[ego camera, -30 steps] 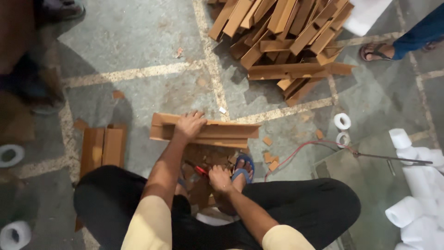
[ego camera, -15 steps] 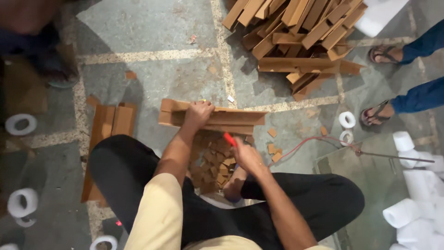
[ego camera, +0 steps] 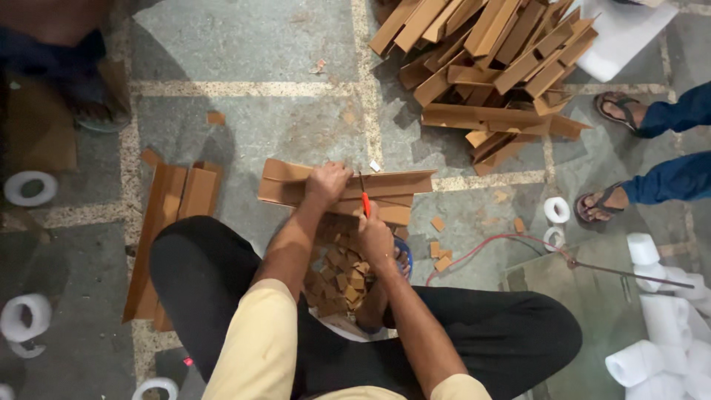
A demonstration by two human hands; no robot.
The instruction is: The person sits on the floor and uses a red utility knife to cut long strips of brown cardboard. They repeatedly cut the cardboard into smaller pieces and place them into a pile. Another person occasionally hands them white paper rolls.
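I sit cross-legged on a tiled floor. My left hand [ego camera: 326,185] presses down on a stack of folded brown cardboard strips [ego camera: 400,185] lying across in front of me. My right hand [ego camera: 374,235] grips a red-handled cutter [ego camera: 364,198] whose blade rests on the top strip just right of my left hand. Below the strips, between my knees, lies a heap of small brown cardboard offcuts [ego camera: 337,259].
A big pile of cardboard angle strips [ego camera: 489,59] lies at the far right. More strips [ego camera: 174,215] lie by my left knee. White tape rolls [ego camera: 29,189] dot the floor. Another person's sandalled feet [ego camera: 618,111] stand at right, beside white foam rolls [ego camera: 652,355] and a red cable [ego camera: 489,241].
My right hand has come up from the offcuts and brought the red cutter onto the strip beside my left hand. The view has shifted slightly.
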